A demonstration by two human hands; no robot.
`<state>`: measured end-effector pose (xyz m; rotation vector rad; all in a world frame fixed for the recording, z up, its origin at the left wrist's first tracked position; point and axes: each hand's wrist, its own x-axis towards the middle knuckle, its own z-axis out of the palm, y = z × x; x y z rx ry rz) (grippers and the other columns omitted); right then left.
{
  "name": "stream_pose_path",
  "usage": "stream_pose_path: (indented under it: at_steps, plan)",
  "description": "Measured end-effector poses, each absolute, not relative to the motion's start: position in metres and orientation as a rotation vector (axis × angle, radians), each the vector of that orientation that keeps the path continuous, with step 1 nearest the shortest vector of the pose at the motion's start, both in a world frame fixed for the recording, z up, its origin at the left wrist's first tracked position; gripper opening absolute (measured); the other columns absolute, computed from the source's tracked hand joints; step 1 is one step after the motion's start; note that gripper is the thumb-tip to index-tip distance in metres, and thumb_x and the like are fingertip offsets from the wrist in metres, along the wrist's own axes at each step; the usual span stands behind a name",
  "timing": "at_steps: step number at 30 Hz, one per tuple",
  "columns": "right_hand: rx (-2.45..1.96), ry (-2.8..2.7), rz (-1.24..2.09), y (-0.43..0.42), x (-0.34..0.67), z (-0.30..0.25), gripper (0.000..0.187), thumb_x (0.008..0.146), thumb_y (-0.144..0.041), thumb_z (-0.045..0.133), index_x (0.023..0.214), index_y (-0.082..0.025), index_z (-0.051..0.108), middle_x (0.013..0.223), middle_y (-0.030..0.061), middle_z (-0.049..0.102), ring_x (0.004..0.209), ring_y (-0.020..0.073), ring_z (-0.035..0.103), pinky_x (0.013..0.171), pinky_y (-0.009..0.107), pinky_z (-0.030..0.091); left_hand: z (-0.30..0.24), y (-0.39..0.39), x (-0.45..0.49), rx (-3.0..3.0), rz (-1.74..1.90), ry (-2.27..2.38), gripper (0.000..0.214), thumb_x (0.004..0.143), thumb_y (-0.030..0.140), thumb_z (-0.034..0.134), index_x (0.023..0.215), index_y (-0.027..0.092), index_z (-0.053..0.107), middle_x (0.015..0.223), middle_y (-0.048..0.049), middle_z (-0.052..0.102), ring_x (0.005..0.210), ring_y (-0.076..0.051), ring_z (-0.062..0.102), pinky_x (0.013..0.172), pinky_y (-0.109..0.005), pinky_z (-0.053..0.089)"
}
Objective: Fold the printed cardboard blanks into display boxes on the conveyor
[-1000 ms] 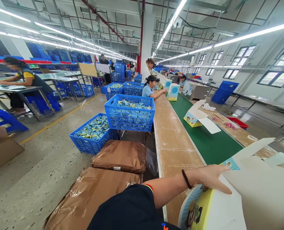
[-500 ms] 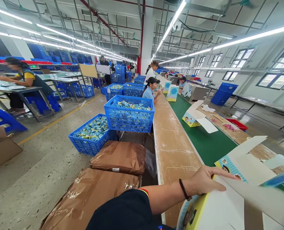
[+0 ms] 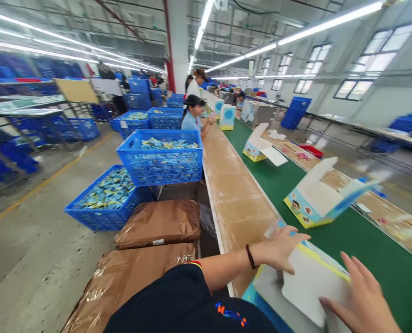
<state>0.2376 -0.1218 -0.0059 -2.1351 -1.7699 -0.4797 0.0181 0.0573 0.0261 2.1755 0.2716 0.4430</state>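
A printed carton (image 3: pixel 312 284) with pale inner flaps lies directly in front of me at the lower right, blue and yellow along its edges. My left hand (image 3: pixel 280 248), a dark band at its wrist, rests at the carton's far left edge with thumb and fingers spread. Across the carton, my right hand (image 3: pixel 364 296) has its fingers apart beside the near right side of the flaps. Whether its fingertips touch the cardboard I cannot tell. Just beyond, another printed carton (image 3: pixel 308 215) stands on the green belt with its flaps up.
A further open carton (image 3: pixel 256 150) stands along the green belt (image 3: pixel 365 245). Blue crates (image 3: pixel 160 166) of small packets stand left of the brown worktop (image 3: pixel 223 185), above brown wrapped parcels (image 3: pixel 160 222). A person in light blue (image 3: pixel 191 121) sits farther up the line.
The view has swung right. My right hand has come into sight at the carton. My left hand, earlier over the carton's edge with its index finger stretched out, now lies spread at its far left edge.
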Motion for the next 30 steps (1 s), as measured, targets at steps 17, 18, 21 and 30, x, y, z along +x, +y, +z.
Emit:
stream_pose_path:
  at_steps: [17, 18, 21, 30]
  plan:
    - [-2.573, -1.554, -0.459, -0.083, 0.161, -0.028, 0.058, 0.086, -0.025, 0.075, 0.142, -0.021, 0.060, 0.142, 0.0175, 0.055, 0.118, 0.0367, 0.044, 0.083, 0.040, 0.043, -0.065, 0.065, 0.034, 2.325, 0.749, 0.878, 0.075, 0.068, 0.026, 0.091, 0.136, 0.024, 0.060, 0.149, -0.0187, 0.047, 0.141, -0.038, 0.051, 0.110, -0.050, 0.052]
    - [-2.562, -1.560, -0.484, -0.081, 0.164, -0.032, 0.053, 0.088, -0.025, 0.072, 0.140, -0.021, 0.061, 0.139, 0.0171, 0.056, 0.115, 0.0356, 0.045, 0.081, 0.038, 0.042, -0.065, 0.066, 0.036, 2.333, 0.756, 0.916, 0.072, 0.069, 0.027, 0.091, 0.135, 0.024, 0.061, 0.147, -0.0187, 0.049, 0.139, -0.038, 0.053, 0.107, -0.049, 0.054]
    - [-2.529, -1.584, -0.521, -0.074, 0.173, -0.043, 0.043, 0.092, -0.025, 0.066, 0.136, -0.022, 0.064, 0.130, 0.0160, 0.060, 0.106, 0.0322, 0.048, 0.076, 0.036, 0.038, -0.068, 0.068, 0.041, 2.353, 0.775, 1.023, 0.066, 0.072, 0.030, 0.089, 0.131, 0.022, 0.063, 0.143, -0.0202, 0.052, 0.135, -0.038, 0.056, 0.101, -0.048, 0.058]
    - [-2.497, -1.592, -0.575, -0.061, 0.184, -0.049, 0.035, 0.098, -0.026, 0.058, 0.133, -0.020, 0.065, 0.128, 0.0153, 0.061, 0.102, 0.0298, 0.051, 0.074, 0.035, 0.034, -0.084, 0.067, 0.049, 2.322, 0.928, 1.151, 0.063, 0.076, 0.043, 0.085, 0.130, 0.019, 0.065, 0.137, -0.0240, 0.057, 0.126, -0.038, 0.061, 0.098, -0.046, 0.055]
